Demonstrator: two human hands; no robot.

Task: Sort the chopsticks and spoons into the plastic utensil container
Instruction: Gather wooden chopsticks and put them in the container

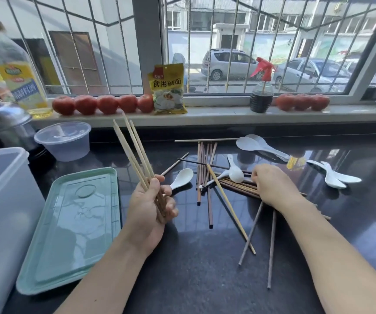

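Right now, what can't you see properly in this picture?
Head view only:
- Right hand: its fingertips are tucked behind the knuckles, so whether it pinches a chopstick in the pile is unclear.
- Big plastic box: cut off by the left edge, inside hidden.
- Bundle of chopsticks: lower ends covered by the left hand.
- Oil bottle: blurred label.

A dark, glossy stone table carries a pale green rectangular plastic lid near left, a round clear plastic tub far left, scattered brown wooden chopsticks at centre, and white plastic spoons at far right.
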